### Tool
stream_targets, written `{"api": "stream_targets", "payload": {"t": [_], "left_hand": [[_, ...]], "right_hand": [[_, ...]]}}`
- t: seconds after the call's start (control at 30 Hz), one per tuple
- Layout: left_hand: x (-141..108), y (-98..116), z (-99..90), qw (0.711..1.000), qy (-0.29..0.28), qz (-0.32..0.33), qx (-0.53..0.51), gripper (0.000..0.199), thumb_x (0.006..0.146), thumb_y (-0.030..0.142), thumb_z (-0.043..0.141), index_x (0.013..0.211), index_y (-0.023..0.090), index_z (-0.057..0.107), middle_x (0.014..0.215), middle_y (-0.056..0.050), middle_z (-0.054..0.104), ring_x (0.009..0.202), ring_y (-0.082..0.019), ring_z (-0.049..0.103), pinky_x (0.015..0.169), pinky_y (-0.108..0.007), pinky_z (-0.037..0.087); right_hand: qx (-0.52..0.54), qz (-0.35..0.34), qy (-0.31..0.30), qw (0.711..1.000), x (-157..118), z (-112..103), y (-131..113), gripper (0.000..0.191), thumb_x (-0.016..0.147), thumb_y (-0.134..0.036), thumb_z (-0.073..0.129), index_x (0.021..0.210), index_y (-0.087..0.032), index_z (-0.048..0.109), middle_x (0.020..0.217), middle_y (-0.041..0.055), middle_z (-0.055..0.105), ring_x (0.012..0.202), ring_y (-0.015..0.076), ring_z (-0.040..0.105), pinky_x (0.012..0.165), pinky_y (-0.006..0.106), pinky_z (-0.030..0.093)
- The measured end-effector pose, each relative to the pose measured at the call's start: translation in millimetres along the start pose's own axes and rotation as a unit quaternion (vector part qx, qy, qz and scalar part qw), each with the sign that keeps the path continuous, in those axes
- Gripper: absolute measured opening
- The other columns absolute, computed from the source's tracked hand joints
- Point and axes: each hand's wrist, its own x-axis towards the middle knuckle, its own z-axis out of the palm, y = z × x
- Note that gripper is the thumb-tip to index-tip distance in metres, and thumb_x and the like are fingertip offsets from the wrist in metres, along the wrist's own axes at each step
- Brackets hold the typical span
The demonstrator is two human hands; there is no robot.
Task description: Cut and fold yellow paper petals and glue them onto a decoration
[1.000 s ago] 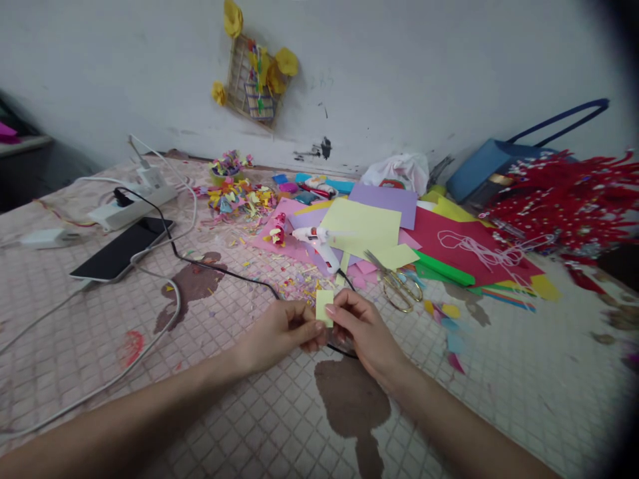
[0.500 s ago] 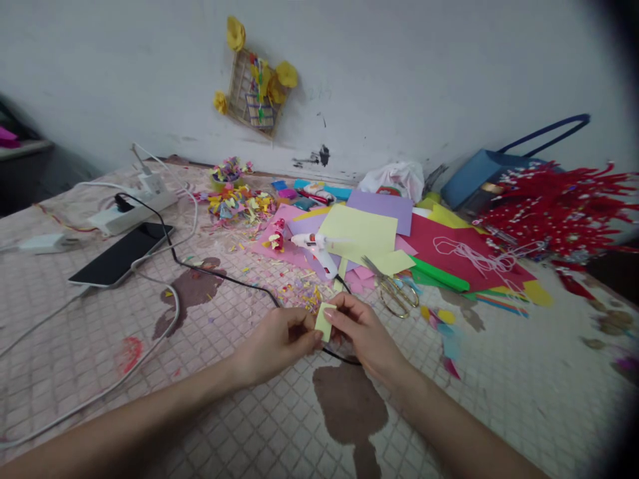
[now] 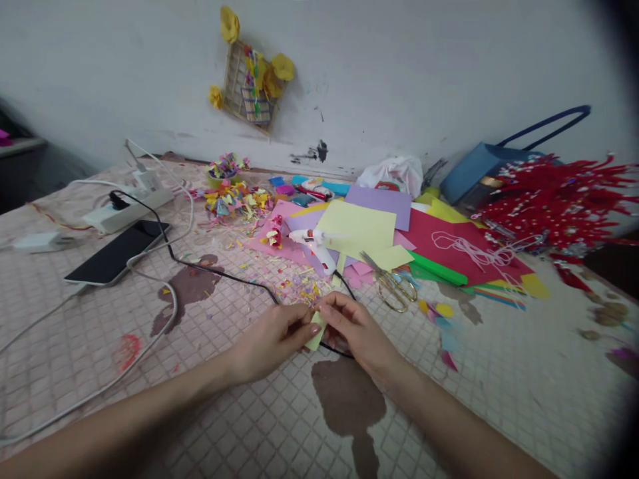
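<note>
Between my two hands is a small strip of pale yellow paper (image 3: 316, 334), held above the table. My left hand (image 3: 272, 339) pinches its left side between thumb and fingers. The thumb and fingers of my right hand (image 3: 357, 329) close on its upper right part, hiding that end. Beyond the hands, a white glue gun (image 3: 315, 247) rests on coloured paper. Gold-handled scissors (image 3: 394, 286) lie to the right of it, their blades over a pale yellow sheet (image 3: 357, 229).
A black cord (image 3: 234, 276) runs across the table and passes under my hands. At left lie a phone (image 3: 120, 253) and a white power strip (image 3: 124, 209). Paper scraps (image 3: 239, 199) are heaped at the back. Red fuzzy stems (image 3: 559, 206) and a blue bag (image 3: 492, 173) stand at right.
The yellow paper strip has shifted slightly left and down, and tilts more. My right fingers have moved in closer to the left hand, covering more of its upper end.
</note>
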Motion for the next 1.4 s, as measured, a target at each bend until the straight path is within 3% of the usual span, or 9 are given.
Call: {"api": "stream_targets", "payload": {"t": [0.13,0.3,0.43,0.63,0.77,0.93,1.1,1.2,1.4], "left_hand": [[0,-1,1.0,0.999,-0.021,-0.013,-0.026,0.03,0.086,0.038,0.044,0.066,0.015,0.049,0.058,0.003,0.048,0.054,-0.009,0.048,0.049,-0.019,0.034],[4,-5,1.0,0.995,0.006,-0.015,-0.103,0.024,0.083,0.035,0.05,0.071,0.015,0.052,0.06,0.002,0.053,0.054,-0.008,0.049,0.051,-0.019,0.037],[7,-3,-1.2,0.98,0.023,-0.047,-0.193,0.029,0.08,0.041,0.053,0.069,0.015,0.052,0.057,0.001,0.054,0.052,-0.009,0.05,0.05,-0.02,0.04],[9,-1,-0.9,0.912,-0.039,-0.155,-0.377,0.038,0.08,0.05,0.049,0.083,0.013,0.057,0.075,-0.007,0.066,0.063,-0.014,0.062,0.059,-0.025,0.048],[9,-4,-0.4,0.884,-0.072,-0.153,-0.437,0.033,0.082,0.044,0.053,0.088,0.012,0.059,0.083,-0.008,0.067,0.069,-0.014,0.063,0.064,-0.025,0.049],[9,-5,-2.2,0.885,-0.068,-0.135,-0.44,0.025,0.077,0.037,0.062,0.081,0.013,0.057,0.083,-0.006,0.067,0.07,-0.012,0.062,0.066,-0.024,0.048],[10,-9,-4.8,0.892,-0.04,-0.117,-0.434,0.024,0.076,0.034,0.065,0.085,0.013,0.058,0.082,-0.005,0.067,0.07,-0.011,0.062,0.068,-0.024,0.047],[11,-11,-5.8,0.896,-0.037,-0.117,-0.428,0.024,0.075,0.034,0.065,0.087,0.014,0.058,0.081,-0.004,0.067,0.071,-0.012,0.063,0.069,-0.025,0.047],[11,-6,-6.1,0.905,-0.017,-0.12,-0.408,0.026,0.072,0.033,0.068,0.086,0.013,0.057,0.076,-0.002,0.064,0.068,-0.011,0.06,0.068,-0.025,0.046]], "right_hand": [[-0.051,-0.012,-0.021,0.998,-1,-1,-4,0.021,0.077,-0.036,0.062,0.071,-0.017,0.055,0.061,-0.0041,0.048,0.049,0.0064,0.041,0.046,0.019,0.032],[-0.039,-0.032,0.059,0.997,0,-4,0,0.021,0.078,-0.035,0.061,0.07,-0.017,0.055,0.058,-0.0046,0.047,0.05,0.007,0.04,0.046,0.019,0.032],[-0.011,-0.024,0.082,0.996,2,-5,3,0.021,0.078,-0.036,0.062,0.071,-0.017,0.055,0.057,-0.0049,0.048,0.048,0.0066,0.04,0.044,0.018,0.032],[0.054,-0.019,0.092,0.994,4,-6,2,0.02,0.076,-0.036,0.063,0.072,-0.018,0.054,0.057,-0.0051,0.048,0.047,0.0067,0.041,0.042,0.018,0.034],[0.031,-0.028,0.079,0.996,3,-4,3,0.019,0.078,-0.036,0.062,0.074,-0.018,0.055,0.056,-0.0051,0.049,0.048,0.0073,0.043,0.044,0.018,0.035],[0.002,-0.035,0.069,0.997,1,-3,2,0.02,0.082,-0.039,0.057,0.08,-0.019,0.056,0.06,-0.003,0.052,0.052,0.0095,0.048,0.046,0.02,0.037],[-0.031,-0.082,0.109,0.99,2,-6,-2,0.024,0.086,-0.045,0.048,0.087,-0.022,0.054,0.072,-0.0003,0.054,0.058,0.0121,0.05,0.048,0.023,0.04],[-0.092,-0.12,0.123,0.981,2,-7,-6,0.018,0.082,-0.039,0.056,0.087,-0.022,0.053,0.08,0.0004,0.054,0.064,0.0126,0.05,0.053,0.023,0.042],[-0.163,-0.154,0.091,0.97,0,-9,-10,0.011,0.08,-0.03,0.059,0.08,-0.021,0.054,0.084,0.0017,0.052,0.077,0.0148,0.051,0.061,0.023,0.042]]}}
